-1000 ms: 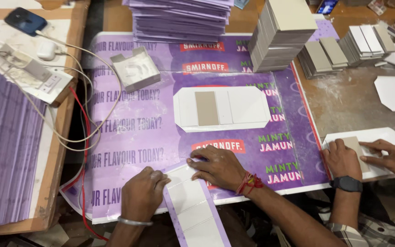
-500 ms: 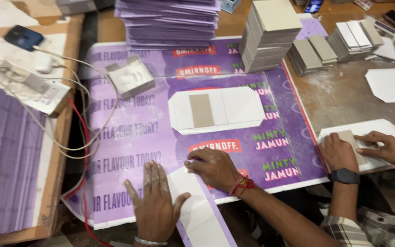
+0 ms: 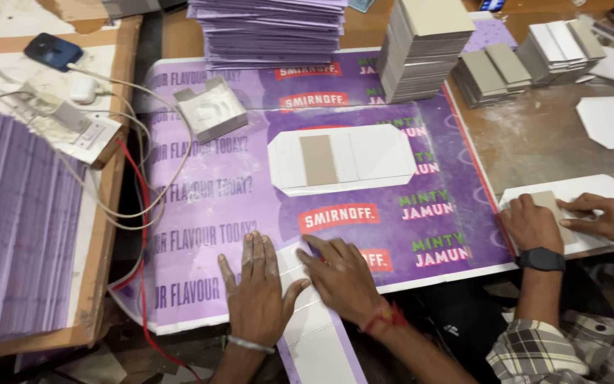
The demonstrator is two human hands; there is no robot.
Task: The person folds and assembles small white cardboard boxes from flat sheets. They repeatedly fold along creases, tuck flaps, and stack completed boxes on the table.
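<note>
Palms flat: your left hand (image 3: 256, 290) and right hand (image 3: 341, 277), both unclenched, press white card (image 3: 314, 334); smooth outward evenly.

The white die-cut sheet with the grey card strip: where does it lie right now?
In the head view, the white die-cut sheet lies flat mid-table on the purple poster, beyond the left hand and right hand.
</note>
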